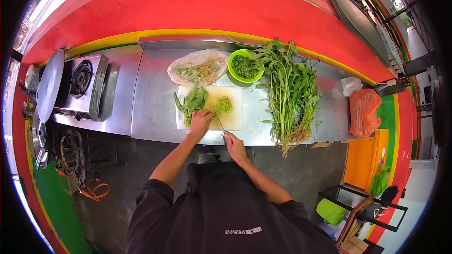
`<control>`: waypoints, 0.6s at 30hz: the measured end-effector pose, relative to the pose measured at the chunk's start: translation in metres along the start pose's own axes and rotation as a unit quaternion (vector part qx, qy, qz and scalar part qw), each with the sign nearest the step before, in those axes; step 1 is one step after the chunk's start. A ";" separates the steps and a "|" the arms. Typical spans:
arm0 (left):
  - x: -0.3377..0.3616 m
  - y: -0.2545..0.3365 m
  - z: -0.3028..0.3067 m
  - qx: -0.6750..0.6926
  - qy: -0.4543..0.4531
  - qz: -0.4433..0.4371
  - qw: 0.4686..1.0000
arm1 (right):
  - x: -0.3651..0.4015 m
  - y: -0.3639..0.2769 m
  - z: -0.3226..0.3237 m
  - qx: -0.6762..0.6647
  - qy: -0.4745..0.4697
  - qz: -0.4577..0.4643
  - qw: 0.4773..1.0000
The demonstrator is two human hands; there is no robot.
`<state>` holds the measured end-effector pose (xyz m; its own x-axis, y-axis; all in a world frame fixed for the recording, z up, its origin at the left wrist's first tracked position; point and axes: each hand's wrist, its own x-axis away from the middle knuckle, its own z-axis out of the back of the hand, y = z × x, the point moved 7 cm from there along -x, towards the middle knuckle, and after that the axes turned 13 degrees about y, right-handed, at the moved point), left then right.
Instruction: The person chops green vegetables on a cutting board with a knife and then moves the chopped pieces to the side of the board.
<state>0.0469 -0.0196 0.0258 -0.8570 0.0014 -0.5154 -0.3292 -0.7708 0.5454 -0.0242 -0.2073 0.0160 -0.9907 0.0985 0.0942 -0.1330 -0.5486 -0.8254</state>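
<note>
My left hand (201, 121) is closed round a bunch of leafy greens (194, 101) that lies on a white cutting board (233, 94). In my right hand (235, 146) is the handle of a knife (220, 121), its thin blade angled up and left over the board beside the cut end of the bunch. A small heap of chopped stems (224, 105) sits on the board just right of the blade. Behind the board stands a lime green bowl (232, 76) filled with chopped greens (245, 67).
Left of the bowl, a clear plastic bag (181, 61) holds rooty trimmings. A large pile of long-stemmed greens (289, 89) with roots lies to the right. A gas stove (82, 84) stands far left; an orange plastic bag (365, 112) sits far right. A red wall (202, 9) runs behind the steel counter (150, 94).
</note>
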 end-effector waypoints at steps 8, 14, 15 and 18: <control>0.004 -0.003 -0.004 0.001 -0.003 -0.002 1.000 | -0.003 0.000 -0.003 0.005 0.008 0.014 1.000; 0.005 -0.002 0.001 -0.002 -0.003 0.018 1.000 | 0.000 -0.002 -0.009 -0.009 0.002 -0.006 1.000; 0.006 -0.002 0.000 -0.007 -0.004 0.018 1.000 | 0.003 -0.001 -0.007 -0.016 0.011 -0.001 1.000; 0.007 -0.003 -0.003 -0.008 -0.005 0.017 1.000 | 0.004 0.001 -0.005 -0.011 0.017 0.003 1.000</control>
<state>0.0434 -0.0190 0.0183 -0.8719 -0.0183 -0.4893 -0.2933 -0.7807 0.5518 -0.0281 -0.2028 0.0128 -0.9897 0.1242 0.0708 -0.1265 -0.5302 -0.8384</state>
